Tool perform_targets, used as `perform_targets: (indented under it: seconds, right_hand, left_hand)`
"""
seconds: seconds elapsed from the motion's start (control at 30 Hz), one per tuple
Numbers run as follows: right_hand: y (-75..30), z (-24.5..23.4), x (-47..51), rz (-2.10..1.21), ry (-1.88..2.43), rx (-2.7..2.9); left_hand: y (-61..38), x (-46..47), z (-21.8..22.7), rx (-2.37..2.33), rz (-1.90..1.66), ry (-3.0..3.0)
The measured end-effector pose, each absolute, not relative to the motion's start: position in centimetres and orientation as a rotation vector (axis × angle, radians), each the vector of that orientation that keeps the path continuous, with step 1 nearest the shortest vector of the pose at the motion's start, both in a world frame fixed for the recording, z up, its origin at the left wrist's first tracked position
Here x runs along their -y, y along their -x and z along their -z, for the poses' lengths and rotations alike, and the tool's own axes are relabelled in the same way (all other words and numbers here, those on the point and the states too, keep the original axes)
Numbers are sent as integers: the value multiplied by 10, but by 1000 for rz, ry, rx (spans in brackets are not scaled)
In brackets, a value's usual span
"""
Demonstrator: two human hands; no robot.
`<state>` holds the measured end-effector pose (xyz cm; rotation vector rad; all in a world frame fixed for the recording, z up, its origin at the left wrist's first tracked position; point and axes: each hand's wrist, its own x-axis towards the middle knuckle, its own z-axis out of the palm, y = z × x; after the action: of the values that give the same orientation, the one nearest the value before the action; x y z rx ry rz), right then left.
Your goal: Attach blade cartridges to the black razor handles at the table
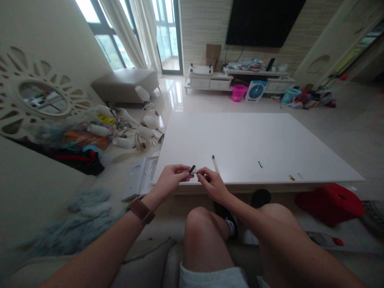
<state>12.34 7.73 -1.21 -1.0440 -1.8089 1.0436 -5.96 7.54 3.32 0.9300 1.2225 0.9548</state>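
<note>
Over the near edge of the white table [240, 136], my left hand [174, 176] pinches a small black part with a pale metallic piece [192, 169]. My right hand [211, 184] meets it from the other side, fingers closed, with something dark [207, 178] showing between them; its kind cannot be made out. The fingertips of both hands nearly touch at the small part. Just beyond the right hand lies a toothbrush-like white stick with a dark tip [215, 162]. Further right on the tabletop rests a small dark-green oblong piece [260, 164].
A small brown piece [291, 177] and a clear bit [300, 176] lie near the table's front right edge. A red stool [331, 204] stands beside it. To the left are a white open box [139, 178] and a chandelier [135, 132] on the floor.
</note>
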Motion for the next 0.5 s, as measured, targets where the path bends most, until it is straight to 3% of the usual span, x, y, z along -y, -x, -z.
perform_targets:
  seconds: [0.5]
  right_hand:
    - [-123, 13, -78, -1043, 1063, 1772]
  left_hand:
    - [61, -75, -34, -1269, -976, -891]
